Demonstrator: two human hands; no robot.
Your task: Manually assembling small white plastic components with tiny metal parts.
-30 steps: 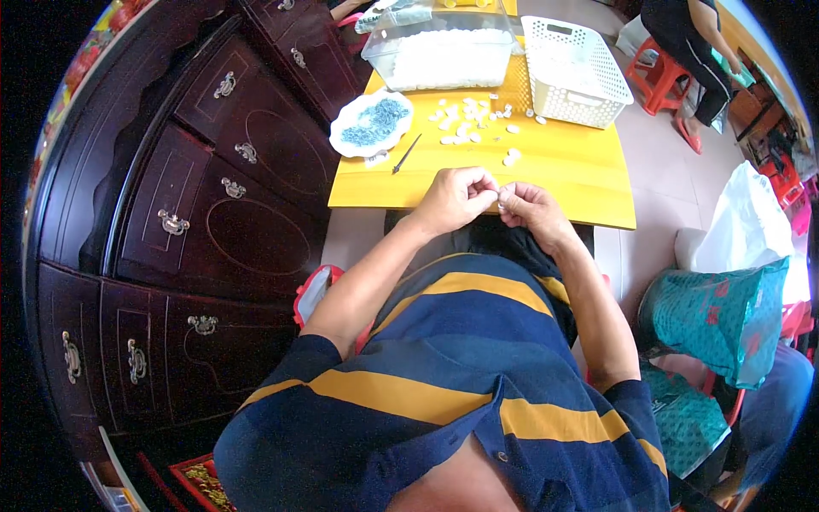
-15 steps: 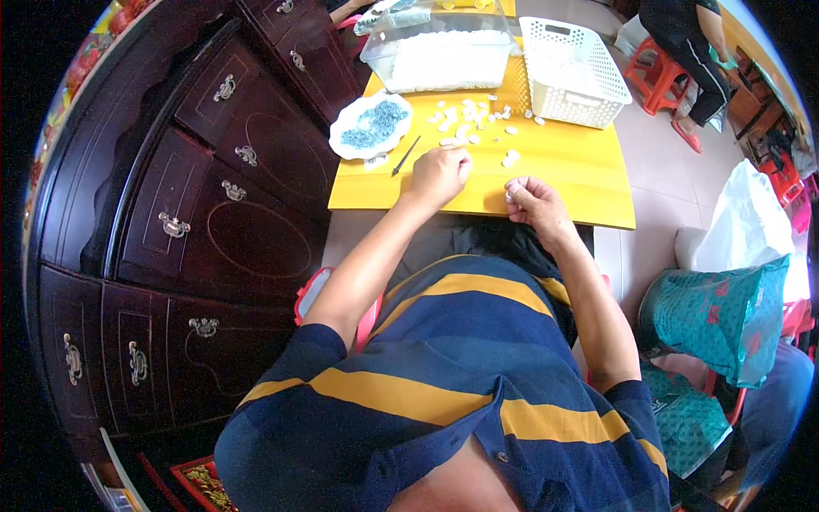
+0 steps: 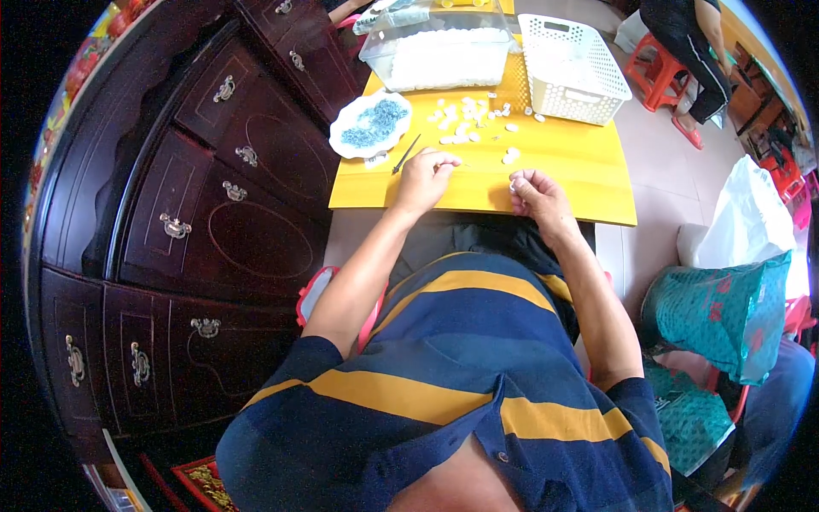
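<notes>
Over the near part of the yellow table [image 3: 375,192], my left hand [image 3: 425,179] is closed in a pinch, with a tiny thin piece sticking out from its fingertips. My right hand [image 3: 543,198] pinches a small white piece [image 3: 514,184] between thumb and fingers, just above the table's front edge. Several small white pieces [image 3: 469,111] lie scattered beyond both hands. A white scalloped plate [image 3: 338,136] at the left holds a heap of small blue-grey pieces [image 3: 375,125]. Beside it lies a slim dark pointed tool [image 3: 407,154], close to my left hand.
A clear bin [image 3: 375,60] full of white pieces and a white perforated basket [image 3: 589,109] stand at the far side. Dark wooden drawers [image 3: 256,213] line the left. Teal bags [image 3: 717,316] sit at the right. Another person [image 3: 682,34] sits on a red stool [image 3: 653,81].
My left hand has shifted slightly left, away from the scattered white pieces, and a thin piece now shows at its fingertips. My right hand has barely moved and keeps its white piece.
</notes>
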